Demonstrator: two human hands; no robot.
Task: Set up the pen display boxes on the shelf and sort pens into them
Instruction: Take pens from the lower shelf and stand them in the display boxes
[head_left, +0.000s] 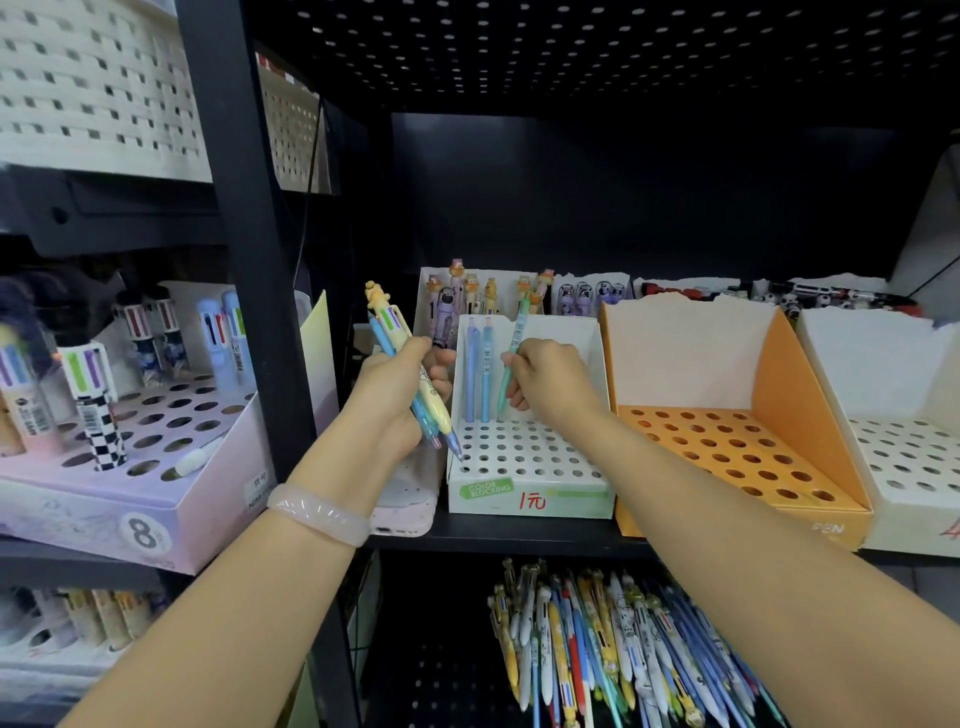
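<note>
the right hand (550, 382) pinches a teal pen (511, 358), tip down, over the back row of the white display box (524, 467), just beside 2 blue pens (479, 369) already seated. the left hand (400, 395) grips a bundle of pens (415, 384), including a yellow character pen. keep the teal pen near vertical, align its tip with the next free hole, then release only once it seats. the orange display box (727, 447) holds no pens.

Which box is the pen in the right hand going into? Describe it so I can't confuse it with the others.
On the middle shelf, find the orange box; the target is the narrow white box just left of it, where the right hand holds a teal pen. Only this one has a green COLOR BLOCKING label, a red handwritten price, and two blue pens standing in its back row.
</note>
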